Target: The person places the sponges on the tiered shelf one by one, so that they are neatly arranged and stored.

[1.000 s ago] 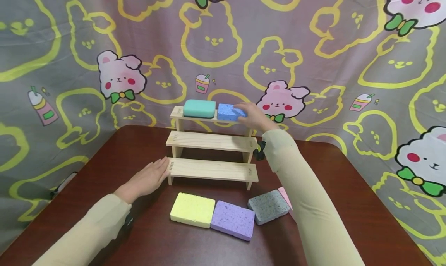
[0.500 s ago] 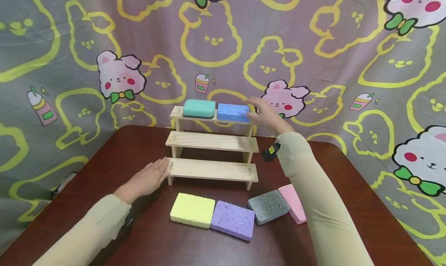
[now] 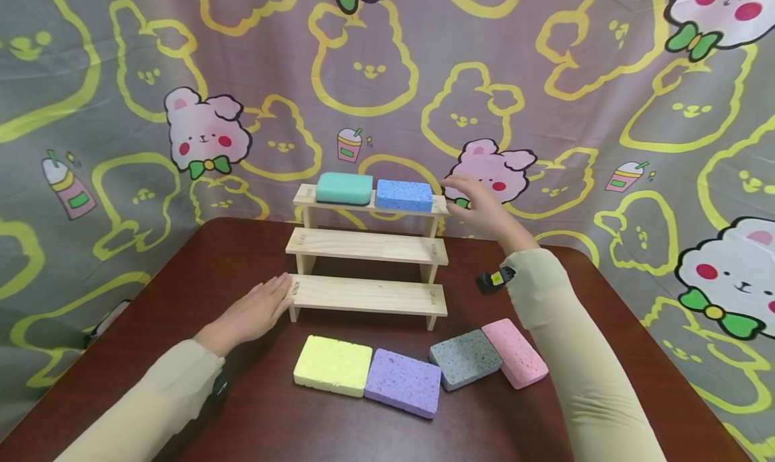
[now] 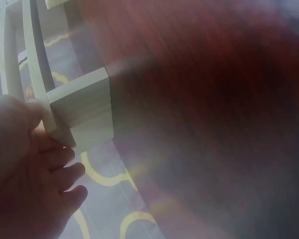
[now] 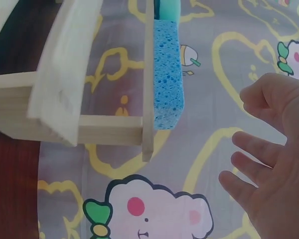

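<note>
On the top shelf of a three-tier wooden rack point(image 3: 366, 292) sit a teal sponge point(image 3: 344, 188) and, just to its right, a blue sponge point(image 3: 403, 195). My right hand point(image 3: 484, 210) is beside the rack's upper right end, fingers spread and holding nothing. A gap separates it from the blue sponge point(image 5: 168, 74) in the right wrist view. My left hand point(image 3: 251, 314) rests with extended fingers against the left end of the lowest shelf. In the left wrist view, the left hand's fingertips point(image 4: 78, 169) are right by the rack's end point(image 4: 84, 109).
In front of the rack lie a yellow sponge point(image 3: 334, 366), a purple sponge point(image 3: 403, 382), a grey sponge point(image 3: 465, 359) and a pink sponge point(image 3: 514, 353), in a row on the dark wooden table point(image 3: 254, 418). A patterned curtain point(image 3: 272, 58) hangs behind.
My right hand has let go of the blue sponge on the top shelf and moved away to the right. The pink sponge has come out from behind the sleeve. The left hand stays put.
</note>
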`<move>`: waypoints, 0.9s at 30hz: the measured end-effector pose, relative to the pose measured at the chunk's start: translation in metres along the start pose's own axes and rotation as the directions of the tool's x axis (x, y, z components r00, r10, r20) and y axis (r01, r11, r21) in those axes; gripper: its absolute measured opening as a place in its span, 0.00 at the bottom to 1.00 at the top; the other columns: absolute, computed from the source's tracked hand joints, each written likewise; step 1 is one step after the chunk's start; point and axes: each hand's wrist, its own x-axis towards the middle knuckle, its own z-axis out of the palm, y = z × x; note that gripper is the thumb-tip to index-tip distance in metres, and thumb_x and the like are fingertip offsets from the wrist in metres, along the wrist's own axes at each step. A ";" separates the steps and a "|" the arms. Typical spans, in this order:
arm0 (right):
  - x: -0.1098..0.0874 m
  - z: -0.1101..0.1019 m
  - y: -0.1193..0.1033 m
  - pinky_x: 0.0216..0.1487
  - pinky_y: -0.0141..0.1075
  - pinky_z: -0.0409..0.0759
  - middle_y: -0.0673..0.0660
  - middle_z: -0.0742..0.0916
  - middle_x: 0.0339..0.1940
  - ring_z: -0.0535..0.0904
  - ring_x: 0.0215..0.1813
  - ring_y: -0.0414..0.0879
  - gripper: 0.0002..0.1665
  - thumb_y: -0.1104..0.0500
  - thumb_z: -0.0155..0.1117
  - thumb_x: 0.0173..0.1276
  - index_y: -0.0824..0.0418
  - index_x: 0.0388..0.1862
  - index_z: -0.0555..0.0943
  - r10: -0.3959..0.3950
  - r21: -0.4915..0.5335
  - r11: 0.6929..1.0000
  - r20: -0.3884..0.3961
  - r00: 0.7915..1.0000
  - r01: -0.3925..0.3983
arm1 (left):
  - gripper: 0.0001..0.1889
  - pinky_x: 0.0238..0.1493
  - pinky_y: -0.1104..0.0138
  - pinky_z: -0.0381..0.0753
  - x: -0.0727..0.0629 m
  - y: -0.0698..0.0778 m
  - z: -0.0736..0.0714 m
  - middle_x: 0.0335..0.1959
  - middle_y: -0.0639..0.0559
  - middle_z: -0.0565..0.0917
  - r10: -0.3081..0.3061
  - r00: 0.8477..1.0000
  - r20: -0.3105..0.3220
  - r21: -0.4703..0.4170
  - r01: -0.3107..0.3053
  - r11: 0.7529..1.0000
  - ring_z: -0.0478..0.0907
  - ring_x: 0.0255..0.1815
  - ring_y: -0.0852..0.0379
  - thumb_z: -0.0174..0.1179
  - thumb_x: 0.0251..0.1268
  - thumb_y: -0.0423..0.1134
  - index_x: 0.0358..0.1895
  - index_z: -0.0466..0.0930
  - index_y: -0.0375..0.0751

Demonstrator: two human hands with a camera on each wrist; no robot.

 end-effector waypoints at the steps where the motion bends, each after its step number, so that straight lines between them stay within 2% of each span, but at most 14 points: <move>1: -0.003 0.000 0.001 0.64 0.52 0.57 0.63 0.68 0.66 0.59 0.67 0.56 0.27 0.65 0.58 0.65 0.65 0.64 0.68 -0.017 -0.008 1.000 -0.004 1.000 0.017 | 0.27 0.63 0.47 0.55 0.000 0.000 0.001 0.65 0.28 0.59 0.000 1.000 -0.005 -0.002 0.000 1.000 0.55 0.66 0.35 0.45 0.72 0.40 0.64 0.57 0.19; 8: -0.024 0.001 0.008 0.64 0.53 0.57 0.65 0.72 0.61 0.60 0.65 0.59 0.25 0.67 0.59 0.64 0.68 0.61 0.71 -0.096 -0.012 0.995 -0.035 0.995 0.095 | 0.26 0.63 0.47 0.55 -0.001 -0.003 0.007 0.66 0.29 0.59 0.024 0.999 -0.044 0.010 -0.024 1.000 0.56 0.66 0.36 0.44 0.72 0.39 0.64 0.57 0.21; 11: -0.032 -0.001 0.008 0.62 0.53 0.61 0.63 0.71 0.61 0.63 0.63 0.57 0.25 0.66 0.58 0.64 0.66 0.61 0.70 -0.086 0.001 0.996 -0.024 0.996 0.086 | 0.26 0.63 0.47 0.55 -0.002 -0.005 0.009 0.66 0.30 0.59 0.044 0.997 -0.060 0.010 -0.044 0.999 0.56 0.66 0.36 0.45 0.72 0.38 0.64 0.58 0.21; 16: -0.050 -0.001 0.009 0.59 0.55 0.65 0.63 0.68 0.65 0.61 0.65 0.58 0.26 0.64 0.58 0.65 0.63 0.63 0.69 -0.039 0.013 0.999 0.012 0.999 0.039 | 0.26 0.63 0.47 0.55 -0.003 -0.005 0.011 0.66 0.30 0.58 0.064 0.996 -0.070 0.016 -0.063 0.998 0.56 0.66 0.37 0.45 0.71 0.38 0.64 0.57 0.21; 23: -0.075 0.007 0.012 0.62 0.57 0.59 0.62 0.69 0.65 0.59 0.66 0.57 0.28 0.65 0.60 0.63 0.63 0.63 0.69 -0.048 0.010 0.999 0.047 0.998 0.047 | 0.26 0.63 0.47 0.56 -0.003 -0.005 0.012 0.66 0.30 0.59 0.063 0.996 -0.068 0.022 -0.061 0.998 0.57 0.66 0.38 0.47 0.70 0.38 0.64 0.58 0.21; 27: -0.090 0.011 0.015 0.61 0.58 0.59 0.63 0.69 0.64 0.58 0.66 0.58 0.29 0.65 0.61 0.63 0.63 0.63 0.68 -0.044 0.029 0.999 0.077 0.996 0.042 | 0.26 0.63 0.47 0.56 -0.002 -0.004 0.011 0.65 0.30 0.60 0.064 0.995 -0.072 0.022 -0.062 0.998 0.57 0.66 0.38 0.47 0.70 0.37 0.64 0.58 0.22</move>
